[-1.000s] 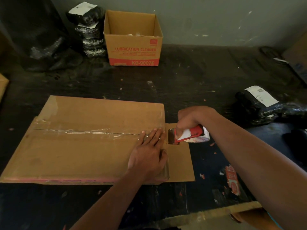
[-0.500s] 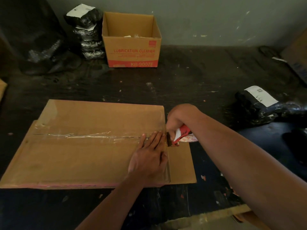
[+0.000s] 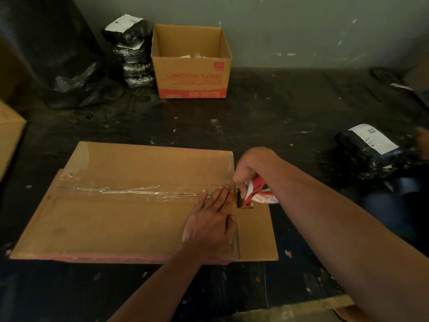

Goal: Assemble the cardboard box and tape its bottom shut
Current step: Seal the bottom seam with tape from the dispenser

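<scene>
A brown cardboard box (image 3: 111, 224) stands bottom up on the dark table, its flaps closed. A strip of clear tape (image 3: 130, 190) runs along the middle seam from the left edge to the right edge. My left hand (image 3: 213, 219) lies flat on the box near the right end of the tape, fingers pressed together on the seam. My right hand (image 3: 250, 168) grips a red and white tape dispenser (image 3: 257, 194) just past the box's right edge, blade against the corner. A side flap (image 3: 257, 233) lies flat on the table under the dispenser.
An open "Lubrication Cleaner" carton (image 3: 192, 63) stands at the back by the wall, beside stacked black wrapped parcels (image 3: 132, 54). Another black parcel with a white label (image 3: 371, 149) lies at the right. A carton corner (image 3: 9, 135) shows at the left edge.
My right hand has brought the dispenser left and down against the box's right edge. My left hand has stayed flat on the tape end.
</scene>
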A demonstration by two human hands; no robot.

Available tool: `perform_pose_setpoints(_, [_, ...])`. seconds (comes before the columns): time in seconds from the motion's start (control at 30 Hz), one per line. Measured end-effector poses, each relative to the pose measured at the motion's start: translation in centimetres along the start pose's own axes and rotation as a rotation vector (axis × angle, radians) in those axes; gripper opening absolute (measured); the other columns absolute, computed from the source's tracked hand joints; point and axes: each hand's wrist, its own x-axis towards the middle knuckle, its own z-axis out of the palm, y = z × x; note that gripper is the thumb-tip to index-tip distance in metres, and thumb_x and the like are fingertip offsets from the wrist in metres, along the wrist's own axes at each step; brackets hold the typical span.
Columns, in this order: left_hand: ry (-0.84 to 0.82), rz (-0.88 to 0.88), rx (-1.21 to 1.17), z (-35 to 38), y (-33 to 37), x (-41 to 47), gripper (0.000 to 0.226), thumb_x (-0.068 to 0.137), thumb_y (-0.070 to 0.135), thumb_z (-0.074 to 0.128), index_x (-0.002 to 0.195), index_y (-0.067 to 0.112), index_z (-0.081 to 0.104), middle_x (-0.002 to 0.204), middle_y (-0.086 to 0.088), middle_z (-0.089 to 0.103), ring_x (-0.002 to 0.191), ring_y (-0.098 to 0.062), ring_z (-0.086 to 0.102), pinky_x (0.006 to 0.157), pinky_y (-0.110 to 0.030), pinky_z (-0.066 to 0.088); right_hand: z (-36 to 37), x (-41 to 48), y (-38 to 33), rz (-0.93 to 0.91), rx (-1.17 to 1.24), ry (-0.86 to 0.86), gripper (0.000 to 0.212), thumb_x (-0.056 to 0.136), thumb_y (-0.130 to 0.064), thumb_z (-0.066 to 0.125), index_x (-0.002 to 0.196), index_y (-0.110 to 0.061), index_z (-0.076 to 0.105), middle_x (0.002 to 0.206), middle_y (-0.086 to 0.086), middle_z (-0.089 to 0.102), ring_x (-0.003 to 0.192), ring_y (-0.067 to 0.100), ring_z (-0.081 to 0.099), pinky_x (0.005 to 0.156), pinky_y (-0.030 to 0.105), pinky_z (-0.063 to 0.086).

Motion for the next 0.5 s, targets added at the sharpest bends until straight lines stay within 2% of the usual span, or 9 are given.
perform_pose_setpoints(0.1, [0.008, 0.007, 0.006, 0.2, -0.1, 0.0, 0.065, 0.101, 0.042, 0.021, 0.160, 0.017, 0.025, 0.168, 0.000, 0.020, 0.156, -0.013, 0.012, 0.127, -0.048, 0.010, 0.3, -0.4, -0.2, -0.001, 0.002, -0.012, 0.045, 0.089, -0.031, 0.077, 0.124, -0.005, 0.069, 0.107, 0.012, 0.068, 0.099, 0.027, 0.066, 0.102, 0.043, 0.051])
perform_pose_setpoints(0.17, [0.020, 0.006, 0.013, 0.3, -0.2, 0.1, 0.063, 0.101, 0.041, 0.025, 0.159, 0.017, 0.030, 0.167, -0.001, 0.026, 0.155, -0.014, 0.019, 0.126, -0.048, 0.015, 0.2, -0.7, -0.4, 0.010, 0.006, -0.002, 0.044, 0.087, -0.030, 0.080, 0.122, -0.007, 0.070, 0.111, 0.012, 0.069, 0.108, 0.028, 0.068, 0.104, 0.044, 0.052])
perform_pose_setpoints(0.23, [0.021, 0.009, 0.023, 0.2, -0.2, 0.1, 0.063, 0.101, 0.040, 0.025, 0.159, 0.017, 0.030, 0.167, -0.001, 0.027, 0.155, -0.014, 0.020, 0.126, -0.048, 0.015, 0.1, -0.8, -0.4, 0.003, 0.001, 0.029, 0.043, 0.085, -0.030, 0.081, 0.121, -0.009, 0.071, 0.109, 0.011, 0.069, 0.109, 0.028, 0.068, 0.097, 0.041, 0.054])
perform_pose_setpoints(0.27, [0.018, 0.010, 0.025, 0.2, -0.2, 0.1, 0.063, 0.101, 0.040, 0.025, 0.160, 0.017, 0.030, 0.167, -0.001, 0.026, 0.155, -0.014, 0.019, 0.127, -0.048, 0.013, 0.3, -0.6, -0.5, -0.009, -0.003, 0.059, 0.037, 0.085, -0.029, 0.081, 0.116, -0.010, 0.073, 0.103, 0.010, 0.068, 0.102, 0.026, 0.068, 0.089, 0.039, 0.055])
perform_pose_setpoints(0.33, [0.009, 0.010, 0.016, 0.0, -0.1, 0.0, 0.064, 0.101, 0.041, 0.024, 0.160, 0.017, 0.028, 0.168, -0.001, 0.024, 0.156, -0.013, 0.016, 0.127, -0.046, 0.010, 2.1, 0.3, -0.4, -0.028, -0.038, 0.129, 0.015, 0.085, -0.026, 0.081, 0.089, -0.013, 0.075, 0.086, 0.005, 0.065, 0.080, 0.020, 0.063, 0.074, 0.034, 0.053])
perform_pose_setpoints(0.37, [0.000, 0.009, 0.004, -0.1, -0.1, 0.0, 0.065, 0.101, 0.041, 0.023, 0.161, 0.018, 0.025, 0.169, 0.000, 0.021, 0.156, -0.012, 0.014, 0.127, -0.046, 0.008, 3.3, 1.0, -0.3, -0.024, -0.051, 0.114, 0.016, 0.086, -0.025, 0.080, 0.078, -0.015, 0.072, 0.082, 0.004, 0.063, 0.072, 0.018, 0.059, 0.071, 0.031, 0.052])
perform_pose_setpoints(0.43, [-0.009, 0.000, -0.005, -0.1, -0.1, -0.1, 0.066, 0.101, 0.042, 0.020, 0.163, 0.018, 0.018, 0.170, 0.001, 0.013, 0.157, -0.012, 0.007, 0.127, -0.046, 0.005, 5.4, 2.4, 0.4, -0.010, -0.050, 0.029, 0.018, 0.088, -0.025, 0.078, 0.076, -0.017, 0.069, 0.083, 0.002, 0.064, 0.068, 0.014, 0.057, 0.066, 0.029, 0.050])
perform_pose_setpoints(0.5, [-0.008, -0.005, -0.005, -0.1, 0.1, 0.0, 0.067, 0.101, 0.043, 0.019, 0.163, 0.018, 0.013, 0.171, 0.001, 0.009, 0.157, -0.012, 0.004, 0.127, -0.048, 0.004, 5.6, 2.2, 2.0, 0.001, 0.016, 0.028, 0.015, 0.087, -0.029, 0.079, 0.085, -0.017, 0.069, 0.091, 0.003, 0.066, 0.074, 0.014, 0.061, 0.065, 0.030, 0.049])
